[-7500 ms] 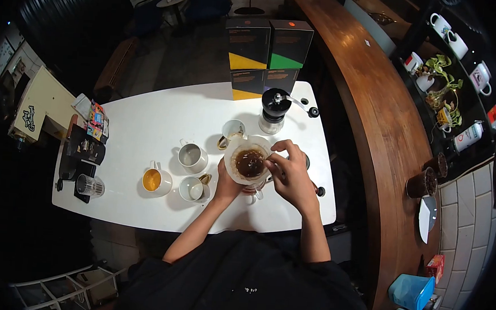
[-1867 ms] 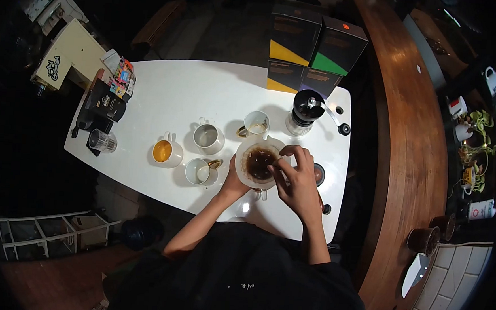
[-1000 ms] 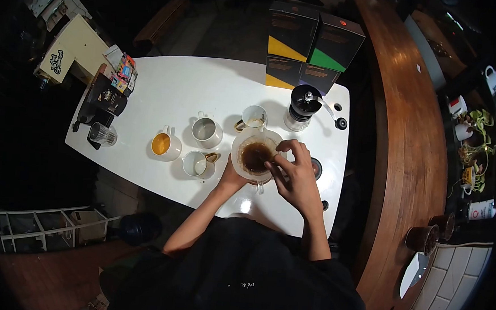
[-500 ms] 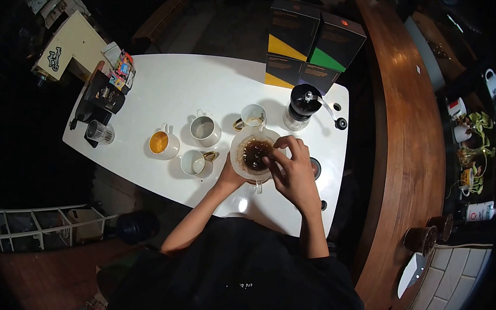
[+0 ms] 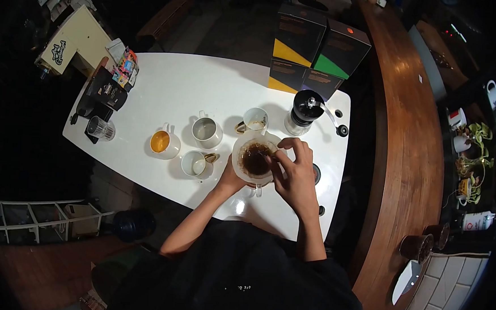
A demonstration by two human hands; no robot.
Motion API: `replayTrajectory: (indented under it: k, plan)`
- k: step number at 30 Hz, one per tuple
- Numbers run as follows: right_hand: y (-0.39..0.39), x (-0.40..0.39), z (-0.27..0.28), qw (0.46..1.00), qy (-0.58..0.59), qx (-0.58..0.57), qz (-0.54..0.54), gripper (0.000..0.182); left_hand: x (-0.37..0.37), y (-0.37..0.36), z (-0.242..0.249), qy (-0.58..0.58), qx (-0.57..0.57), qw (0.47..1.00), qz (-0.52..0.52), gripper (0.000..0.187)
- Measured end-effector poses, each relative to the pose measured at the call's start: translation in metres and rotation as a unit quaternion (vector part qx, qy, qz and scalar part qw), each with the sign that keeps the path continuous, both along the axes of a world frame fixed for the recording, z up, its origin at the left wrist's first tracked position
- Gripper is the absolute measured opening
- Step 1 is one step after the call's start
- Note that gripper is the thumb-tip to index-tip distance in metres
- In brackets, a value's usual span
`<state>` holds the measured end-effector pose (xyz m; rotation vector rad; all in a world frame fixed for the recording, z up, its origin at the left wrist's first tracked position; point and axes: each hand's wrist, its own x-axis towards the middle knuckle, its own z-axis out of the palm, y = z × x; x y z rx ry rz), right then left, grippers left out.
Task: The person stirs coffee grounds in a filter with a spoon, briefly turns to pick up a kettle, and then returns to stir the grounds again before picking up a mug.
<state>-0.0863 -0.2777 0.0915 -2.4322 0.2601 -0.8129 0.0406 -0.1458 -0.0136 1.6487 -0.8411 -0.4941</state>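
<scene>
Dripper on the table: the white table (image 5: 167,87) carries the whole setup, and the pour-over dripper (image 5: 254,158) sits near its front edge, just ahead of the person, over a glass server whose handle shows below it.
Boxes: two tall dark boxes (image 5: 317,51), one banded yellow and one green, stand at the far edge.
Grinder: a black hand grinder (image 5: 306,110) with its crank out to the right stands just behind the dripper.
Cups: four white mugs (image 5: 207,131) sit to the left, one holding orange liquid; a ribbed glass (image 5: 99,128) is well apart at the left end.
Left hand: left hand (image 5: 230,179) cups the dripper's near-left rim, steadying it.
Right hand: right hand (image 5: 295,175) reaches over the wet grounds, fingers pinched on what looks like a thin stirrer, though it is too small to be sure.
Doing it well: I'd judge light, shallow circles best, kept off the paper wall so the filter does not tear, with the left hand bracing firmly so the dripper stays seated.
</scene>
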Motion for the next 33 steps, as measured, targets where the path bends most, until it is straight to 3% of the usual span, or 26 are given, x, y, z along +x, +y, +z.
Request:
replayTrajectory:
  k: [6,8,33]
  plan:
    - [-0.001,-0.002,0.001,0.998,0.029,0.015,0.061,0.015,0.003,-0.001,-0.018,0.005,-0.002,1.000,-0.007,0.054]
    - [-0.002,0.000,0.000,1.000,0.011,0.006,0.018,0.014,0.003,-0.002,-0.017,0.019,0.008,1.000,-0.009,0.054]
    - [-0.004,-0.005,0.001,0.999,0.039,0.030,0.021,0.012,0.003,-0.004,-0.004,0.031,-0.007,0.999,-0.019,0.062]
